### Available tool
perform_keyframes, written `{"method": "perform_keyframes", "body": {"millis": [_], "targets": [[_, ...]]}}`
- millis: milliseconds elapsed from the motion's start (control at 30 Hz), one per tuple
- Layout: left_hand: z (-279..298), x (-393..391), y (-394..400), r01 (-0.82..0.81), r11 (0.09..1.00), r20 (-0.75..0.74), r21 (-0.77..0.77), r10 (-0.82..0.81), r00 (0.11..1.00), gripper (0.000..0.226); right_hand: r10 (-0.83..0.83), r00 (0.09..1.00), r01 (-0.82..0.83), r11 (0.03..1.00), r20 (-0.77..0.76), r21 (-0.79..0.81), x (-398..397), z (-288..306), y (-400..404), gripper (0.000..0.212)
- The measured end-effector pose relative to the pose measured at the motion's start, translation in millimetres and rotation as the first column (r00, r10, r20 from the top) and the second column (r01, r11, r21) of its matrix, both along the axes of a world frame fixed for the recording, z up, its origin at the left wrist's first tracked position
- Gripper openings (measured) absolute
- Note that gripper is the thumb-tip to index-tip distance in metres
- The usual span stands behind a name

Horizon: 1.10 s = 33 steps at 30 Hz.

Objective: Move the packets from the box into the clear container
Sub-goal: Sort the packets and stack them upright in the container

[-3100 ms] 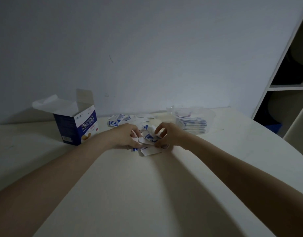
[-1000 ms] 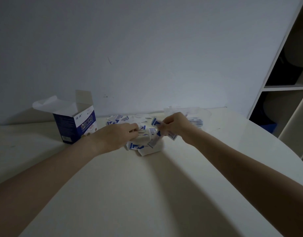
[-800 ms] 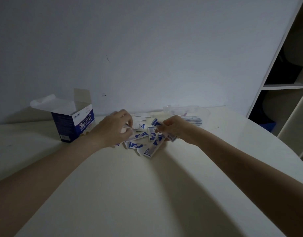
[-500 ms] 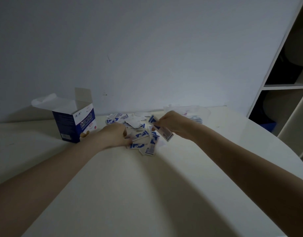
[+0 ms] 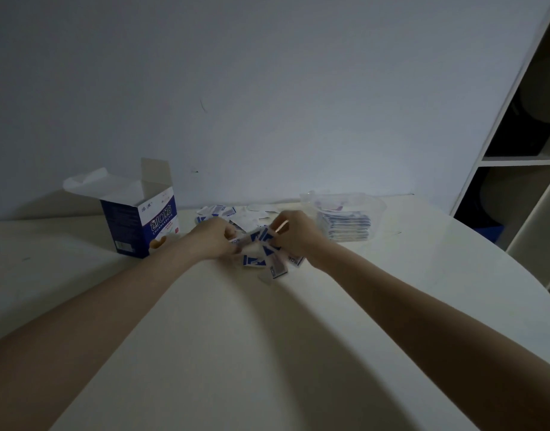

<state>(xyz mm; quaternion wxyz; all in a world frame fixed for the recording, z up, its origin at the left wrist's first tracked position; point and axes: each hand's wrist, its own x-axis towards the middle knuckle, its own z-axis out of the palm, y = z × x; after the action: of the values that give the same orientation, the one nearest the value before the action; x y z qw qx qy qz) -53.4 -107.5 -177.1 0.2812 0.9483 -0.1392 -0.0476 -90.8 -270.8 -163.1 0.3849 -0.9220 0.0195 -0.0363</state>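
Small white-and-blue packets point(image 5: 261, 256) lie scattered on the white table point(image 5: 236, 337) near the wall. My left hand point(image 5: 213, 237) and my right hand point(image 5: 293, 234) meet over the pile, fingers curled around several packets between them. The open blue-and-white box point(image 5: 143, 222) stands to the left with its flaps up. The clear container point(image 5: 348, 219) sits to the right of my right hand and holds a stack of packets.
More loose packets point(image 5: 224, 213) lie behind my hands along the wall. A white shelf unit point(image 5: 522, 160) stands at the right, past the table's rounded edge. The wall rises right behind the table.
My hands have come closer together over the pile. The right hand has lowered its bunch of packets back toward the left hand, and the packets between them have shifted.
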Motion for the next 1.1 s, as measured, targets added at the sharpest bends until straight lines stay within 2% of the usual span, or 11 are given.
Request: {"method": "perform_keyframes", "body": {"millis": [133, 233, 300, 400, 500, 600, 667, 800, 867, 1033, 1100], "targets": [[2.0, 5.3, 4.0, -0.086, 0.901, -0.151, -0.425, 0.023, 0.988, 0.02, -0.065, 0.995, 0.097, 0.871, -0.082, 0.482, 5.3, 8.0, -13.2, 0.022], [5.7, 1.6, -6.0, -0.061, 0.861, -0.173, -0.504, -0.031, 0.984, 0.016, 0.01, 0.975, 0.176, 0.588, -0.224, 0.79, 5.4, 9.6, -12.5, 0.01], [8.2, -3.6, -16.5, -0.015, 0.892, -0.139, -0.451, -0.054, 0.989, 0.022, 0.07, 0.97, 0.168, 0.496, -0.232, 0.852, 3.3, 9.6, -7.0, 0.012], [11.3, -11.3, -27.8, 0.017, 0.93, -0.138, -0.366, -0.072, 0.988, 0.027, -0.03, 0.99, 0.122, 0.643, -0.134, 0.756, 7.4, 10.6, -0.6, 0.015], [17.5, -12.5, -27.0, -0.118, 0.825, -0.332, -0.553, -0.088, 0.939, 0.029, -0.184, 0.982, 0.164, 0.759, -0.034, 0.63, 12.1, 15.2, -7.0, 0.005], [19.9, -7.4, -22.0, -0.212, 0.723, -0.392, -0.657, -0.088, 0.916, 0.027, -0.149, 0.988, 0.139, 0.748, -0.04, 0.649, 7.3, 21.1, -19.4, 0.021], [17.9, -6.7, -19.7, -0.194, 0.774, -0.337, -0.603, -0.027, 0.941, 0.026, -0.116, 0.991, 0.13, 0.759, -0.064, 0.638, 4.0, 22.6, -24.2, 0.033], [16.7, -8.3, -20.7, -0.121, 0.783, -0.296, -0.61, -0.084, 0.952, 0.017, -0.037, 0.993, 0.1, 0.762, -0.111, 0.64, -1.6, 19.8, -28.9, 0.007], [18.7, -11.5, -21.5, -0.09, 0.801, -0.294, -0.592, -0.11, 0.949, 0.011, -0.018, 0.995, 0.076, 0.765, -0.095, 0.64, -1.1, 17.0, -33.5, 0.019], [22.8, -14.3, -30.5, 0.059, 0.938, -0.121, -0.342, -0.107, 0.987, 0.002, 0.2, 0.977, -0.213, 0.936, 0.073, 0.282, -9.6, 21.5, -36.2, 0.015], [23.2, -14.1, -37.4, 0.102, 0.955, -0.075, -0.28, -0.128, 0.989, 0.018, 0.252, 0.964, -0.256, 0.965, 0.083, 0.05, -12.0, 21.9, -36.6, 0.009]]}}
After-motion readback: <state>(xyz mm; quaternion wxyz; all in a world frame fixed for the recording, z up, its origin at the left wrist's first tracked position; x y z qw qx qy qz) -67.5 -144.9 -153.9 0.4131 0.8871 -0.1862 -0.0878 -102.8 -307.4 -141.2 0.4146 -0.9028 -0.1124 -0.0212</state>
